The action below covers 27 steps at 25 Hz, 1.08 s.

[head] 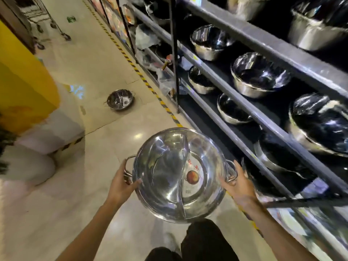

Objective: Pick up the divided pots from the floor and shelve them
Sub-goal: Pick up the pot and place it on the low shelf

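I see divided pot (pixel 178 176) lower centre, off floor | left hand (pixel 120 182) and right hand (pixel 240 187) grip its handles | second pot (pixel 120 99) on floor, mid-left | risk: rim clips shelf (pixel 244 140) edge, slips

Single view only, worn on the head, looking forward and steeply down along a shop aisle. Very near to the forearms at bottom of frame; floor (pixel 79 194) on the left, dark shelf (pixel 244 113) close along the right edge. Wide-angle, slightly blurred.
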Each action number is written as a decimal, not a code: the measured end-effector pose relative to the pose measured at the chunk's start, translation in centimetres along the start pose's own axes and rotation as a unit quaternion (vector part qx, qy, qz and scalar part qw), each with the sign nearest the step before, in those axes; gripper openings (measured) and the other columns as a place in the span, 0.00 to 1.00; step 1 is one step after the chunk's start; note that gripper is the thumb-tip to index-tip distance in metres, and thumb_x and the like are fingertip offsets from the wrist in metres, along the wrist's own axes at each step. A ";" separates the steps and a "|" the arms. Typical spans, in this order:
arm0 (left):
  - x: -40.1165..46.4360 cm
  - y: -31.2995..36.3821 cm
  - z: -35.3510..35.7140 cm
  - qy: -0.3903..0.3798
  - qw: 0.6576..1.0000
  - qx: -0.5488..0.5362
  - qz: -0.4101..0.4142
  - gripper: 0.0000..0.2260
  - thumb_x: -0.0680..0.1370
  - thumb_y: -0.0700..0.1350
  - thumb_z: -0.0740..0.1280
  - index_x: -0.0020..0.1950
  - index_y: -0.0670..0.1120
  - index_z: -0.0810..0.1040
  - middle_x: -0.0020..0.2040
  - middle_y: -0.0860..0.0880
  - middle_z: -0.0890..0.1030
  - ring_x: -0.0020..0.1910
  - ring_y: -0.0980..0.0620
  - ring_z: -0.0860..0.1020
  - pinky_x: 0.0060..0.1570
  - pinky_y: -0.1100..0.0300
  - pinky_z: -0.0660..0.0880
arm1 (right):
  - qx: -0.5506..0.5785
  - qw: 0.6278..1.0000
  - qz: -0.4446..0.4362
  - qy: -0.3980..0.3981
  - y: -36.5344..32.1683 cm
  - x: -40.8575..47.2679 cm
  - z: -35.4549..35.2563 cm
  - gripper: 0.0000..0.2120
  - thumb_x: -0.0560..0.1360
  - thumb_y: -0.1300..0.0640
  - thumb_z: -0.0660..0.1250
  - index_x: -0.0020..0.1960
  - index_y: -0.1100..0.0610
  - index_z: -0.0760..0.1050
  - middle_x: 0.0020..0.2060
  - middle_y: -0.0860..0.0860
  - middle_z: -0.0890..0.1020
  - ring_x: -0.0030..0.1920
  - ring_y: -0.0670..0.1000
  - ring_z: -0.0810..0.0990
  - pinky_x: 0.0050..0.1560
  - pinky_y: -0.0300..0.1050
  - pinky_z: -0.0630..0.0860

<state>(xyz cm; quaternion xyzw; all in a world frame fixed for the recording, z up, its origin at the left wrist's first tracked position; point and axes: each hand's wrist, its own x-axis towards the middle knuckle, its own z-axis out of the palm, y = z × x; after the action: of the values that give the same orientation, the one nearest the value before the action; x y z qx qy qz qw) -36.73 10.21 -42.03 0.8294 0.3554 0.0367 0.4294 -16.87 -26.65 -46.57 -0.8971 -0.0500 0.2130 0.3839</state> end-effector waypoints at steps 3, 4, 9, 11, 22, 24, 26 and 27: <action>8.0 1.0 1.4 -0.026 0.999 0.046 0.010 0.42 0.68 0.48 0.79 0.77 0.56 0.59 0.44 0.48 0.77 0.40 0.51 0.78 0.37 0.58 0.77 | 0.007 1.000 0.014 0.012 -0.6 5.9 1.4 0.48 0.68 0.32 0.73 0.79 0.41 0.52 0.66 0.53 0.80 0.61 0.57 0.81 0.58 0.54 0.79; 10.7 1.3 2.0 -0.028 0.998 0.057 0.006 0.43 0.69 0.48 0.78 0.77 0.56 0.58 0.46 0.48 0.77 0.41 0.51 0.78 0.39 0.57 0.77 | 0.013 1.000 0.020 0.002 -1.0 8.0 1.6 0.48 0.69 0.34 0.74 0.79 0.41 0.51 0.69 0.53 0.77 0.64 0.57 0.80 0.59 0.55 0.79; 21.2 3.0 4.0 -0.076 0.994 0.081 0.018 0.43 0.69 0.49 0.78 0.78 0.54 0.57 0.51 0.45 0.77 0.42 0.48 0.79 0.43 0.52 0.78 | 0.046 0.996 0.073 0.008 -1.8 14.9 2.5 0.48 0.70 0.42 0.77 0.81 0.45 0.52 0.67 0.58 0.78 0.63 0.60 0.79 0.56 0.50 0.75; 24.8 3.7 5.1 -0.101 0.990 0.093 0.028 0.42 0.69 0.49 0.78 0.78 0.54 0.58 0.50 0.45 0.77 0.43 0.47 0.78 0.45 0.49 0.79 | 0.068 0.992 0.101 0.017 -1.9 16.9 2.6 0.48 0.70 0.44 0.77 0.81 0.45 0.53 0.58 0.56 0.84 0.54 0.57 0.83 0.52 0.50 0.79; 44.7 -5.7 27.8 -0.143 0.989 0.017 0.034 0.37 0.71 0.39 0.73 0.76 0.55 0.62 0.48 0.45 0.75 0.43 0.45 0.76 0.47 0.51 0.77 | 0.133 0.954 0.198 0.183 13.6 29.5 16.4 0.44 0.72 0.52 0.78 0.79 0.37 0.56 0.39 0.32 0.83 0.40 0.35 0.82 0.37 0.25 0.74; 47.9 -9.5 34.3 -0.124 0.992 0.005 0.035 0.37 0.72 0.36 0.72 0.77 0.52 0.62 0.50 0.41 0.75 0.44 0.45 0.76 0.49 0.51 0.76 | 0.166 0.943 0.196 0.211 19.2 33.4 20.3 0.42 0.71 0.49 0.76 0.76 0.30 0.56 0.40 0.33 0.84 0.42 0.34 0.82 0.37 0.21 0.72; 50.1 -12.6 39.1 -0.103 0.993 -0.014 0.061 0.35 0.72 0.34 0.70 0.77 0.50 0.63 0.49 0.40 0.75 0.42 0.50 0.74 0.48 0.63 0.74 | 0.202 0.932 0.180 0.242 24.0 36.6 22.8 0.41 0.69 0.42 0.75 0.77 0.33 0.59 0.42 0.33 0.84 0.43 0.33 0.82 0.41 0.21 0.73; 51.3 -14.4 41.7 -0.090 0.993 -0.028 0.075 0.35 0.72 0.34 0.70 0.76 0.50 0.64 0.49 0.41 0.75 0.41 0.55 0.74 0.46 0.69 0.72 | 0.213 0.927 0.173 0.257 26.6 38.3 24.1 0.43 0.67 0.38 0.75 0.77 0.36 0.60 0.42 0.33 0.84 0.44 0.34 0.82 0.44 0.23 0.74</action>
<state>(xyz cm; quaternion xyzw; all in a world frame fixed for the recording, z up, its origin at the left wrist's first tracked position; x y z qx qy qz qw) 8.69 18.90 -91.34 0.8415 0.2510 0.0042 0.4784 5.63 -19.55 -93.43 -0.8129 0.2533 0.0439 0.5226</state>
